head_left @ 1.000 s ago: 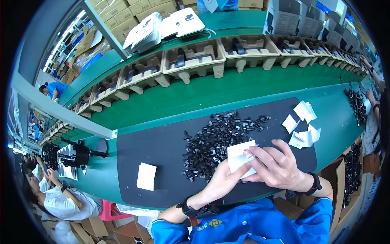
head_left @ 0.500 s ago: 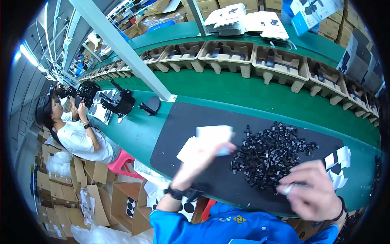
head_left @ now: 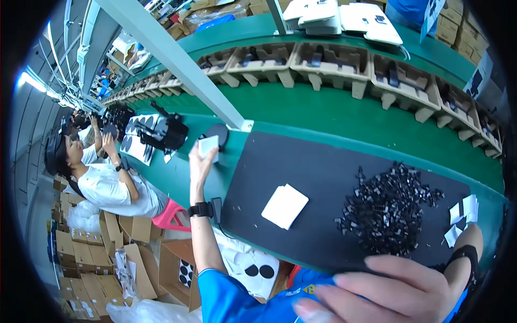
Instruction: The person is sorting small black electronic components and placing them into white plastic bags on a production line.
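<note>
My left hand [head_left: 200, 166] reaches out over the green bench at the left, its fingers closed on a small white square [head_left: 208, 144] that looks like paper or card. Just behind that square lies a black round disc [head_left: 218, 133], partly covered. My right hand [head_left: 393, 288] is close to the camera at the lower right, fingers stretched out and somewhat blurred, with nothing visible in them. On the dark mat [head_left: 258, 167] lies a stack of white paper squares [head_left: 285, 206]. A heap of small black clip-like parts [head_left: 385, 210] is spread to its right.
White paper scraps [head_left: 464, 207] lie at the mat's right end. Brown moulded trays [head_left: 331, 62] line the far side behind a slanted metal post [head_left: 177, 64]. To the left a co-worker [head_left: 107, 180] sits beside a black assembly [head_left: 167, 132]. Cardboard boxes [head_left: 81, 258] stand on the floor.
My left hand has moved left off the mat, holding a white square, and the white stack now rests on the mat. My right hand has come nearer the camera and its fingers have straightened.
</note>
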{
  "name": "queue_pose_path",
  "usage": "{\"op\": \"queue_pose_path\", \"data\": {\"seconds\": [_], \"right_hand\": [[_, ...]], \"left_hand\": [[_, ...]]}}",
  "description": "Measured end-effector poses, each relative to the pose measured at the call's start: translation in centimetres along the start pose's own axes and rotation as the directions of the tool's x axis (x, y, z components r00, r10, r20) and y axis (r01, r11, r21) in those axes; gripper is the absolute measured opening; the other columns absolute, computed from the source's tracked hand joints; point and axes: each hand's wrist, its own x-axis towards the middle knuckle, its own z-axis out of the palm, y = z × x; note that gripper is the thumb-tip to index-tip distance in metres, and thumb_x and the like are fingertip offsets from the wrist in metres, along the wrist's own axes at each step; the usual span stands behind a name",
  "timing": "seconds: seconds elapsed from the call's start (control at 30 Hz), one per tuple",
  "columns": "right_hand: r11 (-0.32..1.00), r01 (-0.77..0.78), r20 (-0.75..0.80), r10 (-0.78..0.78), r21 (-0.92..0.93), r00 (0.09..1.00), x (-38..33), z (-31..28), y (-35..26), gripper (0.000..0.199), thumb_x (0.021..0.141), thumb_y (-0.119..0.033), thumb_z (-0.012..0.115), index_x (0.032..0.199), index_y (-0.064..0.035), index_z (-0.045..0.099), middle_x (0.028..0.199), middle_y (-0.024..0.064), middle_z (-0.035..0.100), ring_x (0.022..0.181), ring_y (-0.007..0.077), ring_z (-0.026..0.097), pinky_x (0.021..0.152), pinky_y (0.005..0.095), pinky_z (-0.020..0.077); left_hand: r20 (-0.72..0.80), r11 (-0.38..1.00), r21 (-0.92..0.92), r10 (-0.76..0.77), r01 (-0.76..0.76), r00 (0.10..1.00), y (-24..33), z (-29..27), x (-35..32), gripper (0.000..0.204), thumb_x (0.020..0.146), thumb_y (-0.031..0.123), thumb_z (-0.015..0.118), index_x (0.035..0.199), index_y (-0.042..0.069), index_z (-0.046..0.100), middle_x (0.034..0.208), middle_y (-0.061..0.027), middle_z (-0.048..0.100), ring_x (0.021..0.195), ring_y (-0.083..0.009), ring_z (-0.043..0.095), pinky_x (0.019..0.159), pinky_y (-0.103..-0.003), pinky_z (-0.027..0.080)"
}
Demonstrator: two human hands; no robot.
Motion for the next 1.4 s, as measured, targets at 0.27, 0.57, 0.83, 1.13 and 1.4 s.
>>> {"op": "queue_pose_path", "data": {"seconds": [0.27,0.57,0.83,1.13,1.4], "right_hand": [[0.994,-0.107,0.395,0.105,-0.016,0.913,-0.6,2.2,2.5,0.035,0.066,-0.006,0.067,0.101,-0.0030,0.064,0.071,0.0035,0.057,0.068,0.0191,0.057,0.052,0.0304,0.0486],[0.932,-0.261,0.312,0.333,-0.251,0.890,-3.1,9.4,4.3,0.073,0.072,-0.041,0.067,0.128,-0.0010,0.045,0.105,0.0098,0.054,0.094,0.0225,0.052,0.068,0.0303,0.0475],[0.755,0.005,0.054,0.040,-0.656,0.998,-7.8,10.7,7.7,0.051,0.082,-0.024,0.052,0.132,-0.0166,0.047,0.086,0.0062,0.049,0.067,0.0144,0.047,0.043,0.0204,0.0343],[0.688,-0.646,-0.281,0.581,-0.331,0.764,-17.4,-5.4,19.8,0.041,0.085,-0.019,0.059,0.122,-0.0075,0.044,0.089,0.0184,0.062,0.076,0.0350,0.063,0.063,0.0437,0.0509],[0.160,-0.793,-0.612,0.554,-0.587,0.564,-26.1,-20.2,39.1,0.033,0.084,-0.027,0.061,0.112,-0.0098,0.057,0.092,0.0200,0.064,0.083,0.0381,0.062,0.070,0.0466,0.0496]], "left_hand": [[0.079,0.941,0.290,0.161,-0.177,0.984,-0.3,-0.6,0.0,0.025,0.080,0.016,0.066,0.101,0.002,0.067,0.093,-0.0150,0.067,0.083,-0.0200,0.064,0.076,-0.029,0.049],[-0.037,0.398,-0.917,0.015,-0.039,0.999,14.1,0.1,-10.1,0.044,0.094,0.015,0.051,0.131,-0.007,0.037,0.113,-0.0147,0.059,0.109,-0.0221,0.055,0.099,-0.036,0.040],[0.572,-0.191,-0.813,-0.079,0.551,0.817,22.1,7.0,-16.8,0.040,0.096,0.019,0.048,0.135,0.013,0.038,0.118,-0.0116,0.053,0.111,-0.0216,0.053,0.093,-0.036,0.049],[0.656,0.542,-0.701,0.233,0.464,0.718,27.2,13.7,-15.6,0.033,0.093,0.017,0.050,0.117,-0.005,0.047,0.100,-0.0238,0.062,0.087,-0.0362,0.065,0.074,-0.043,0.055],[0.162,0.856,-0.495,-0.075,0.147,0.984,20.7,9.8,-10.8,0.040,0.092,0.021,0.053,0.122,-0.004,0.045,0.083,-0.0110,0.061,0.070,-0.0194,0.064,0.057,-0.030,0.057]]}}
